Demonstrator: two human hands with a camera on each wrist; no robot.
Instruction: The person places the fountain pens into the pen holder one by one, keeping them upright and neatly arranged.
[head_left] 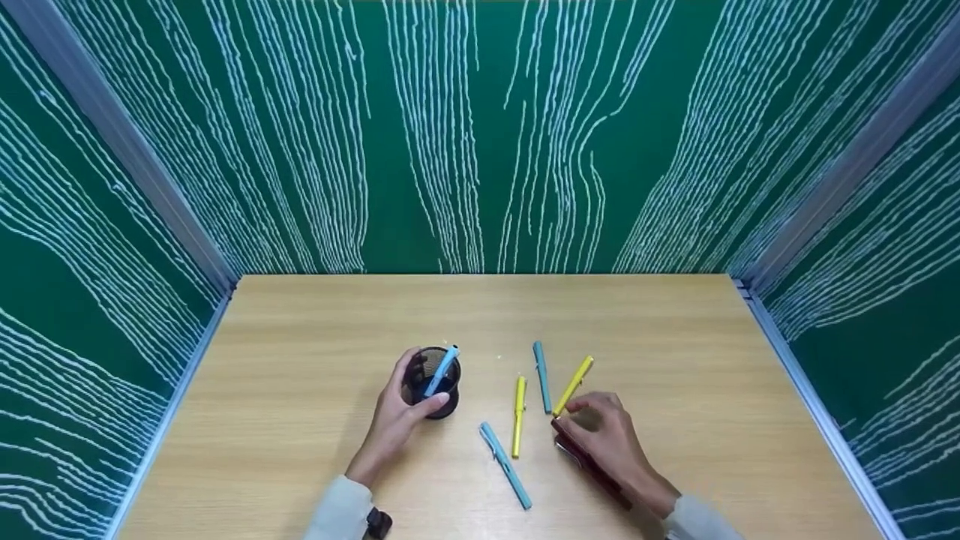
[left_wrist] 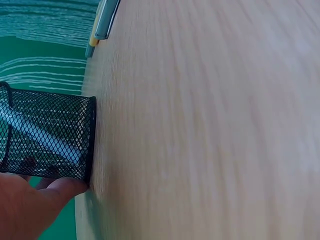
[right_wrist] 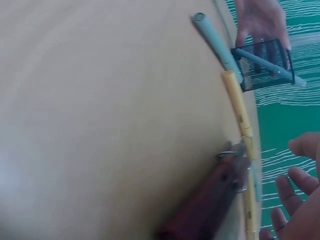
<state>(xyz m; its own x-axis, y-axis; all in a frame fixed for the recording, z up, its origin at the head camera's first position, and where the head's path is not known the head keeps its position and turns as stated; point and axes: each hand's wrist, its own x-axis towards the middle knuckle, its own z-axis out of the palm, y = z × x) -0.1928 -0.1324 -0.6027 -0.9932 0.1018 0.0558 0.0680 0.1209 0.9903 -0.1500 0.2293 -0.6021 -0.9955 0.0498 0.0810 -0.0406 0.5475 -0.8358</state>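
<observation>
The left hand (head_left: pixel 395 420) grasps the black mesh cup (head_left: pixel 433 390), fingers wrapped round its wall; the cup stands upright on the wooden surface (head_left: pixel 300 360) with a blue pen (head_left: pixel 441 370) leaning inside it. The right hand (head_left: pixel 609 439), well apart to the right, pinches the lower end of a yellow pen (head_left: pixel 574 385) with curled fingertips, the pen slanting up and away. A dark red pen (head_left: pixel 589 465) lies under this hand. Between the hands lie another yellow pen (head_left: pixel 518 416) and two more blue pens (head_left: pixel 541 376) (head_left: pixel 505 465).
</observation>
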